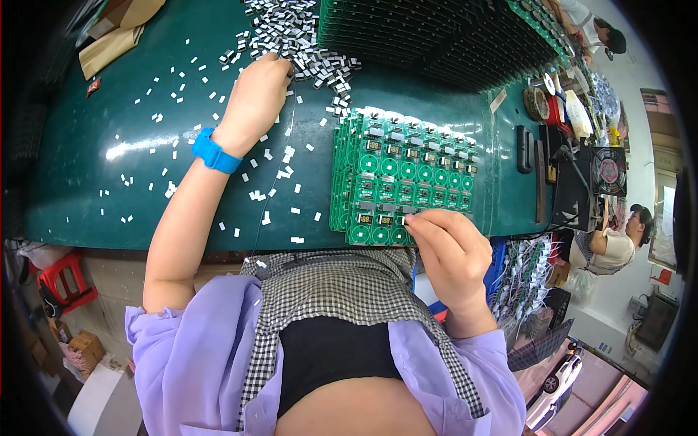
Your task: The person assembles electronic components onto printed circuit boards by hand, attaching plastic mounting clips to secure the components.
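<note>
A stack of green circuit board panels (356,182) lies near the table's front edge, with rows of round boards on the top one. Small black digit displays (392,150) sit along its far row and at the left of its near row. My right hand (451,247) pinches a small display (404,220) between thumb and forefinger, at the near row. Farther off, my left hand (262,91), with a blue band on its wrist, reaches the edge of a heap of loose white-and-black displays (280,33). Its fingers are curled in, and their tips are hidden.
Small white slips (289,151) are scattered over the green table (80,152). Tall rows of upright boards (436,36) stand at the back. A black fan (608,171) is at the right. Brown paper (109,52) lies far left. Two other people work at the right.
</note>
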`<state>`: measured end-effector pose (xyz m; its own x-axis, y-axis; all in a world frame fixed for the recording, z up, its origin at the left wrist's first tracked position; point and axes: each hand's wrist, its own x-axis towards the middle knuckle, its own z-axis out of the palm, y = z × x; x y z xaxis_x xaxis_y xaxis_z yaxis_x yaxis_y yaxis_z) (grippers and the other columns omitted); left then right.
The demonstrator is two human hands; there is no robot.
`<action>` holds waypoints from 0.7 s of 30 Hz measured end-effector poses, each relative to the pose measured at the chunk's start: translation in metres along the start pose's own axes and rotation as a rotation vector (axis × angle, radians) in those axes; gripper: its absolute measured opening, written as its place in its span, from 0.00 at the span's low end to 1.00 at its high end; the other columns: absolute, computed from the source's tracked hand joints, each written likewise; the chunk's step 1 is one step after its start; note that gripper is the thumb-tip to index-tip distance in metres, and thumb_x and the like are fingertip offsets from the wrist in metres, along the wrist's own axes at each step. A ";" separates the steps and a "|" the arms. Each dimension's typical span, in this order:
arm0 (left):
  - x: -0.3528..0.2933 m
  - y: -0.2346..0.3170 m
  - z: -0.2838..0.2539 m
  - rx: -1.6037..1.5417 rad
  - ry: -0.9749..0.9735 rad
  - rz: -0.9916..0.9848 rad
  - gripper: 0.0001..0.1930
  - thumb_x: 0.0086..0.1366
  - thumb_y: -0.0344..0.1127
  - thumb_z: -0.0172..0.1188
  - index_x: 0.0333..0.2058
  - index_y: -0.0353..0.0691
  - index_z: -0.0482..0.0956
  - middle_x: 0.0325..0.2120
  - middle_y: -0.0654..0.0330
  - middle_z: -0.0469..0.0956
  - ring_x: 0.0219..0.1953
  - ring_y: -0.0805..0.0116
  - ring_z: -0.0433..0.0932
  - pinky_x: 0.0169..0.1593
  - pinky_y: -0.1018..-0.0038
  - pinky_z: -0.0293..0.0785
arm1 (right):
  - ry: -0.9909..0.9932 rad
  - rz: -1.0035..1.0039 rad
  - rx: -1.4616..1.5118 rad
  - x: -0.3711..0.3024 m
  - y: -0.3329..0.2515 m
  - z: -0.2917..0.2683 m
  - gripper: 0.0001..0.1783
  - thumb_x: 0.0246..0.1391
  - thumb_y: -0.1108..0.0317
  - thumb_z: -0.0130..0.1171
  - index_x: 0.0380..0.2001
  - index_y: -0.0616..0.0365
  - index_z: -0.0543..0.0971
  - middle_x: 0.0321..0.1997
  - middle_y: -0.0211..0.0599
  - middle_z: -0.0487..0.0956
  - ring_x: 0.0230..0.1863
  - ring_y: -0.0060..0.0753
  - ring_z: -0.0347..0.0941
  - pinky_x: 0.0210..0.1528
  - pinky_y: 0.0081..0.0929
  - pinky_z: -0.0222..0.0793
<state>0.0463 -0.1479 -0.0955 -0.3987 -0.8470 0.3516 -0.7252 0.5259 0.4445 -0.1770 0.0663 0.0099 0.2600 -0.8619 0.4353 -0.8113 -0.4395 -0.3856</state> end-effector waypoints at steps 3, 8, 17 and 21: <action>-0.004 0.002 -0.012 -0.034 -0.009 -0.052 0.07 0.57 0.25 0.56 0.35 0.32 0.77 0.33 0.52 0.75 0.36 0.51 0.76 0.41 0.64 0.72 | 0.011 0.009 -0.001 -0.001 -0.001 0.001 0.13 0.35 0.82 0.64 0.30 0.62 0.81 0.30 0.36 0.78 0.28 0.33 0.77 0.26 0.25 0.73; -0.016 0.013 -0.031 -0.206 -0.009 -0.063 0.07 0.58 0.25 0.57 0.36 0.31 0.77 0.33 0.54 0.76 0.35 0.62 0.78 0.41 0.71 0.74 | 0.027 0.011 -0.016 0.000 -0.002 0.003 0.13 0.36 0.82 0.65 0.31 0.61 0.81 0.30 0.35 0.78 0.27 0.33 0.77 0.26 0.25 0.72; -0.048 0.065 -0.059 -0.815 -0.053 -0.190 0.07 0.59 0.22 0.57 0.37 0.31 0.79 0.34 0.60 0.75 0.38 0.72 0.78 0.44 0.77 0.75 | 0.035 -0.012 -0.041 0.000 -0.001 0.004 0.13 0.35 0.81 0.64 0.30 0.61 0.81 0.30 0.34 0.78 0.28 0.33 0.77 0.26 0.25 0.72; -0.061 0.078 -0.063 -0.929 -0.095 -0.160 0.08 0.59 0.19 0.56 0.38 0.29 0.78 0.38 0.58 0.74 0.40 0.71 0.77 0.47 0.77 0.76 | 0.044 -0.026 -0.063 0.000 -0.002 0.006 0.13 0.35 0.81 0.65 0.30 0.60 0.81 0.30 0.34 0.78 0.28 0.32 0.77 0.26 0.24 0.72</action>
<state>0.0497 -0.0505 -0.0300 -0.4068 -0.8957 0.1796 -0.0541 0.2199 0.9740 -0.1722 0.0662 0.0057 0.2593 -0.8380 0.4801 -0.8364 -0.4434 -0.3221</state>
